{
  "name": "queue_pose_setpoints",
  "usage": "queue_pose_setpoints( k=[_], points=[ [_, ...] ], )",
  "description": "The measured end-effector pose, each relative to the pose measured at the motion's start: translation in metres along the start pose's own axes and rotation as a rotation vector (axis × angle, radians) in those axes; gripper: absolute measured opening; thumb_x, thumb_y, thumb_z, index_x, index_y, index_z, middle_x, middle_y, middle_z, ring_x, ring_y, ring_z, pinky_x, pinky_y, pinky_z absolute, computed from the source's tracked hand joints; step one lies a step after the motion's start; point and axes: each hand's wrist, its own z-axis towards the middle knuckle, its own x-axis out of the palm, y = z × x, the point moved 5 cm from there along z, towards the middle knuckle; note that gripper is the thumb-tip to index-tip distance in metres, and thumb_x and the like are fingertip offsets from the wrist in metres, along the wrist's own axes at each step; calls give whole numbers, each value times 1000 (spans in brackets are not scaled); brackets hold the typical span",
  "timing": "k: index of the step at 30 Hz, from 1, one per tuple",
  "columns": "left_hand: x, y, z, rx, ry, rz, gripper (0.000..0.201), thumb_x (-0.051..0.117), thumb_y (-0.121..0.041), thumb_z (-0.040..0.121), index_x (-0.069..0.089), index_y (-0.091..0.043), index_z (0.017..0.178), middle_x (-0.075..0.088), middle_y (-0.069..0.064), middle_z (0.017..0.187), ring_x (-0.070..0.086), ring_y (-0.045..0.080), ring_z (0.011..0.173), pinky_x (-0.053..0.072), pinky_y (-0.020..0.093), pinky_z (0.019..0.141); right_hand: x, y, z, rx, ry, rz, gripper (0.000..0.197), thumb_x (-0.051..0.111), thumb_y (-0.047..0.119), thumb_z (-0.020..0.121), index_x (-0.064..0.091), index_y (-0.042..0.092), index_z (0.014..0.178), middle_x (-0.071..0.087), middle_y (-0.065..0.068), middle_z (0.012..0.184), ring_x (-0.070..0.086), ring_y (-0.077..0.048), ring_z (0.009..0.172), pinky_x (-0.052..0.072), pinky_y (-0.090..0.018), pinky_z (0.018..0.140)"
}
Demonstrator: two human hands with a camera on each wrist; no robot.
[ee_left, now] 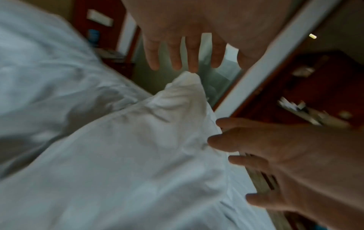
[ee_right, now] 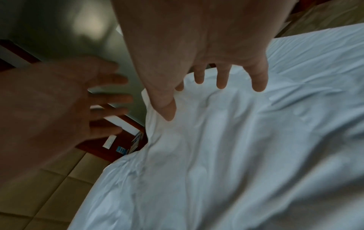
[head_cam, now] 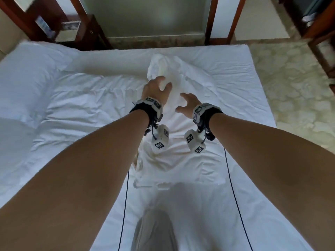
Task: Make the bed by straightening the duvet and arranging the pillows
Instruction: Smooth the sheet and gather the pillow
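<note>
A white duvet (head_cam: 87,109) covers the bed, rumpled, with a raised ridge down the middle ending in a bunched peak (head_cam: 168,67) near the far edge. My left hand (head_cam: 154,89) hovers at that peak with its fingers spread. In the left wrist view its straight fingers (ee_left: 175,56) sit just above the fabric tip (ee_left: 183,93), gripping nothing. My right hand (head_cam: 188,104) is beside it over the ridge, its fingers (ee_right: 220,77) splayed and its thumb (ee_right: 167,109) touching the duvet (ee_right: 226,147). A white pillow (head_cam: 27,73) lies at the far left.
Beyond the far bed edge stand a frosted glass panel (head_cam: 145,17) and dark wooden posts (head_cam: 212,20). A wooden side table (head_cam: 76,31) is at the far left and more wooden furniture (head_cam: 319,24) at the far right. Patterned floor (head_cam: 293,87) runs along the bed's right side.
</note>
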Motion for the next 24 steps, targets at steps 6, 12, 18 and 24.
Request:
queue_pose_setpoints(
  k=[6,12,18,24],
  points=[
    [70,-15,96,295,484,590,71,40,-70,87,10,-49,148,-9,-5,161,-14,32,146,6,63,115,-22,-23,68,240,-41,-156,99,60,67,77,-5,47,149,-16,3,160,11,-37,147,25,-58,112],
    [102,158,159,81,667,759,100,43,-89,61,-12,-58,139,-32,-13,153,-26,39,142,10,74,106,66,-4,151,351,113,-272,134,47,97,35,-32,55,135,-40,8,151,-27,-38,142,12,-76,102],
    [116,272,170,34,708,746,103,39,-92,56,-16,-58,136,-34,-17,151,-25,41,141,9,71,108,159,16,196,396,231,-369,130,32,101,29,-35,56,130,-46,1,147,-34,-45,136,5,-76,101],
    [118,259,153,85,682,767,93,44,-80,71,-7,-51,143,-27,-13,154,-19,43,142,6,69,111,162,13,183,404,269,-419,121,35,100,43,-29,55,136,-44,3,148,-34,-39,138,8,-74,104]
  ],
)
